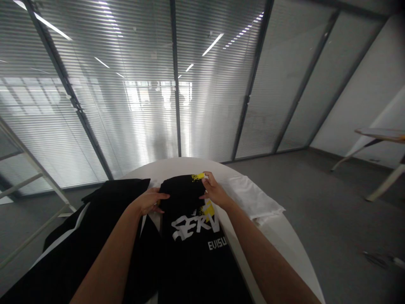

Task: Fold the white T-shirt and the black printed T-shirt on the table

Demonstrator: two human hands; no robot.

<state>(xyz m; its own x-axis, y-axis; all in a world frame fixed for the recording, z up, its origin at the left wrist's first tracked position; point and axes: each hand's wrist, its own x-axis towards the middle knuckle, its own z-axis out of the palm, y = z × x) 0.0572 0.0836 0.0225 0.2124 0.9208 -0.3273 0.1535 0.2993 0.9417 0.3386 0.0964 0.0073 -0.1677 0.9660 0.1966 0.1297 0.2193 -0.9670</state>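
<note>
A black printed garment (193,266), perhaps a T-shirt, lies lengthwise on the white round table (186,162), with white lettering and yellow patches on it. Its far end is lifted and folded back toward me. My left hand (150,202) grips the left edge of that folded part, thumb on top. At the opposite edge, by a yellow patch, my right hand (215,190) pinches the cloth between thumb and fingers. Part of the print is hidden under the fold.
Dark clothing (110,207) with a white stripe is heaped on the left. A folded white cloth (249,196) rests at the table's right. Beyond stands a glass partition with blinds (209,105). A pale metal frame (34,169) is at left, another table (379,134) at far right.
</note>
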